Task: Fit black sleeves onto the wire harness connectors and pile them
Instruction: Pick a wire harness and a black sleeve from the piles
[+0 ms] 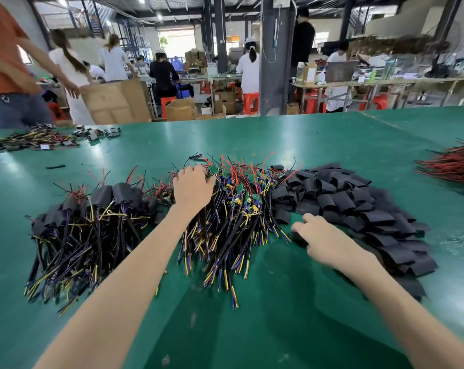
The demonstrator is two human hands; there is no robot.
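With left hand (192,186) clutching the bare harnesses (233,209) mid-table (252,134) and right hand (321,241) touching the black sleeves (358,203) toward the right edge, its hold unclear, tease one harness free of tangles before sleeving.

Left hand (192,187) fingertips buried in harness pile (233,203); red wire bundle (451,166) cut by right edge.
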